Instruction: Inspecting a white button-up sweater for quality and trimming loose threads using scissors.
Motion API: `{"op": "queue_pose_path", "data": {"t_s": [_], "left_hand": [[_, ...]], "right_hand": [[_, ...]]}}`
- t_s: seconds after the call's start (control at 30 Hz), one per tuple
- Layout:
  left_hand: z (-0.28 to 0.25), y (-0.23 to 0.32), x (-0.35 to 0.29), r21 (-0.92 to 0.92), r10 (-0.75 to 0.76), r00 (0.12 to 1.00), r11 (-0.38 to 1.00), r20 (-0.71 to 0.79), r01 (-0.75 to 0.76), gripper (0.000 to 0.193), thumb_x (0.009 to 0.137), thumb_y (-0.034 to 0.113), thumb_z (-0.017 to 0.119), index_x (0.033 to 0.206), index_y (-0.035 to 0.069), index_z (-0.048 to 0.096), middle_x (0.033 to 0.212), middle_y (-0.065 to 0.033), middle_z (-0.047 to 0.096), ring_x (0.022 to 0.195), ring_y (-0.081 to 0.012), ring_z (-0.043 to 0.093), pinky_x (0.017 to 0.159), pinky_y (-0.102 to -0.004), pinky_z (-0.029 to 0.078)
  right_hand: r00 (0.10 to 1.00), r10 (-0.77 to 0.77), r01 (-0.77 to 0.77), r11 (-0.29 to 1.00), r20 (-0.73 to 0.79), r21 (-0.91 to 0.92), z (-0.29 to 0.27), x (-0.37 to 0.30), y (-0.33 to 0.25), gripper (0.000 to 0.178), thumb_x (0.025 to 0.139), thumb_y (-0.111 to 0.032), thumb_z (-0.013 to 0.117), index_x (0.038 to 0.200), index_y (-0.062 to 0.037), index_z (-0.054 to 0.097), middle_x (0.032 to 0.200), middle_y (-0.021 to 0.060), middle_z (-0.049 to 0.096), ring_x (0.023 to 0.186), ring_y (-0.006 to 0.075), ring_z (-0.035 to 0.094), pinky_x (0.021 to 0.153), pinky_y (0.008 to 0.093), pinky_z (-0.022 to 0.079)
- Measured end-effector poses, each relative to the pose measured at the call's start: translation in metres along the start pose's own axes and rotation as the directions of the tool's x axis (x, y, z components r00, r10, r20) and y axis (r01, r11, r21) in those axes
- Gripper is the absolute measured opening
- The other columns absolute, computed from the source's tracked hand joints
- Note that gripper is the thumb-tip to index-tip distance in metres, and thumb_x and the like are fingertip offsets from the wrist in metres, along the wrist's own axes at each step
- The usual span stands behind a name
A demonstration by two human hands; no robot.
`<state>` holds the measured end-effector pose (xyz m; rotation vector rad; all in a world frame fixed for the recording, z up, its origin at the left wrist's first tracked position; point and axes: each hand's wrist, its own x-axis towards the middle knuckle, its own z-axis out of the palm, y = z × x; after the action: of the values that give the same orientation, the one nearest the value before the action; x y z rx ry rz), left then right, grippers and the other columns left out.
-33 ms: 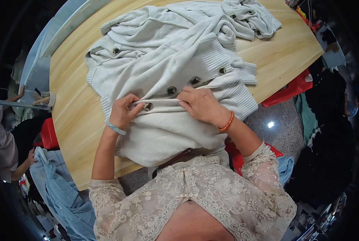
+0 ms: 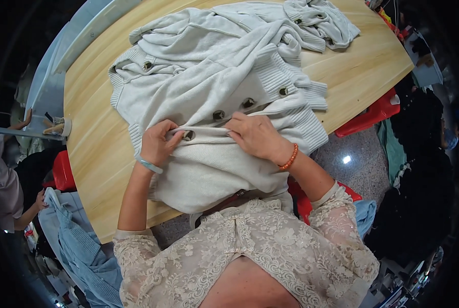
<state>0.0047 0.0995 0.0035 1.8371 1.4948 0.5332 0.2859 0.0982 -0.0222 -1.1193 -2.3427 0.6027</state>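
Observation:
A pale grey-white knit cardigan point(image 2: 209, 174) lies in front of me, its near part hanging over the table edge against my body. My left hand point(image 2: 159, 142) pinches its front edge beside a dark button point(image 2: 188, 135). On the same edge, further right, my right hand point(image 2: 255, 134) grips the fabric with bent fingers. Between the hands the edge is drawn fairly straight. More dark buttons point(image 2: 218, 115) show just beyond my right fingers and toward the ribbed hem. My fingertips are partly hidden in the folds.
More pale knitwear point(image 2: 322, 23) is bunched at the far side of the wooden table point(image 2: 96, 128). A small cup with tools point(image 2: 62, 127) stands at its left edge. Red stools point(image 2: 370, 115) and blue knitwear point(image 2: 88, 256) flank the table. A co-worker's hand point(image 2: 39, 200) shows at far left.

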Motion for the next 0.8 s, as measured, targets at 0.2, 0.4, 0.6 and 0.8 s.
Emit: {"op": "queue_pose_path", "data": {"t_s": [0.2,0.4,0.6,0.8], "left_hand": [[0.048,0.044,0.018,0.214,0.515,0.844,0.85,-0.149,-0.481,0.021,0.077,0.0,0.066,0.098,0.002,0.065,0.095,-0.0132,0.063,0.091,-0.0339,0.06,0.08,-0.0412,0.049],[0.074,0.051,0.057,0.283,0.284,0.956,0.925,-0.072,-0.253,0.009,0.079,0.005,0.061,0.088,0.003,0.064,0.09,-0.017,0.06,0.086,-0.037,0.06,0.076,-0.0428,0.049],[0.066,0.041,0.063,0.178,0.181,0.98,0.965,0.08,-0.193,0.013,0.072,0.007,0.068,0.083,0.003,0.064,0.079,-0.0159,0.065,0.074,-0.0317,0.064,0.069,-0.039,0.051],[0.076,0.029,0.068,-0.521,-0.102,0.968,0.827,0.228,0.21,0.009,0.08,0.006,0.074,0.083,0.0,0.069,0.074,-0.0025,0.068,0.064,-0.0079,0.06,0.058,-0.0232,0.049]], "right_hand": [[0.996,-0.023,0.018,0.998,-0.086,-0.062,0.014,0.002,-0.008,0.007,0.085,-0.011,0.06,0.086,-0.0046,0.056,0.087,0.012,0.057,0.073,0.0336,0.063,0.064,0.0435,0.051],[0.993,0.036,-0.047,0.994,-0.111,-0.1,0.009,-0.01,-0.011,0.014,0.086,-0.016,0.063,0.089,-0.0056,0.055,0.086,0.0125,0.057,0.072,0.0342,0.063,0.064,0.0433,0.052],[0.992,0.062,-0.059,0.998,-0.113,0.027,0.011,-0.011,-0.007,0.017,0.081,-0.007,0.063,0.096,-0.0064,0.057,0.091,0.0135,0.056,0.08,0.0347,0.061,0.067,0.0435,0.05],[0.983,0.049,-0.04,0.998,-0.175,0.054,0.008,-0.006,-0.015,0.017,0.076,-0.006,0.066,0.092,-0.0057,0.06,0.084,0.0141,0.061,0.078,0.0341,0.063,0.066,0.0435,0.05]]}}
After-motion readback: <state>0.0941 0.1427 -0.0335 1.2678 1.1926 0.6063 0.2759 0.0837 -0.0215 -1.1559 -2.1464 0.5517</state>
